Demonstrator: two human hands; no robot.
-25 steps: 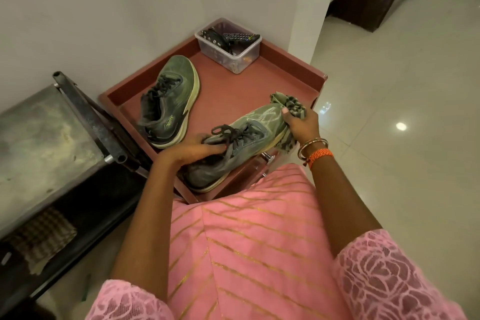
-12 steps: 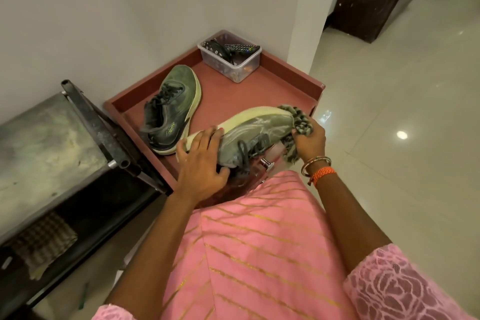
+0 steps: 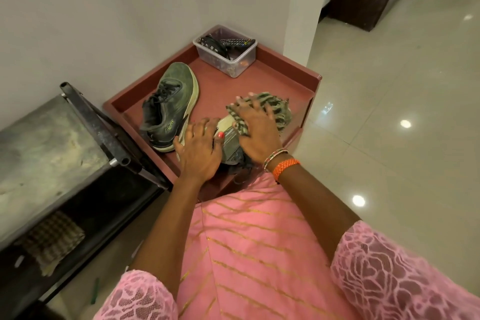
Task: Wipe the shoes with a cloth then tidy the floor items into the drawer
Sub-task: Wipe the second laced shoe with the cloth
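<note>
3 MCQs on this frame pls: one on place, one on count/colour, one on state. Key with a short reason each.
1. Where does the clear plastic box sit?
A. In the far corner of the red tray, by the wall
B. On the grey metal stand
C. On the tiled floor

2. How many shoes are in view?
A. One
B. Two
C. Three

3. What is the right hand doing?
A. Hanging idle beside the tray
B. Pressing the striped cloth onto the shoe that the left hand steadies
C. Reaching into the plastic box

Key:
1 A: the box stands against the far rim of the red tray, at the wall corner.
2 B: one green shoe lies untouched on the tray; a second shoe is under both hands.
3 B: its fingers spread over the striped cloth on that shoe, with the left hand resting on it.
</note>
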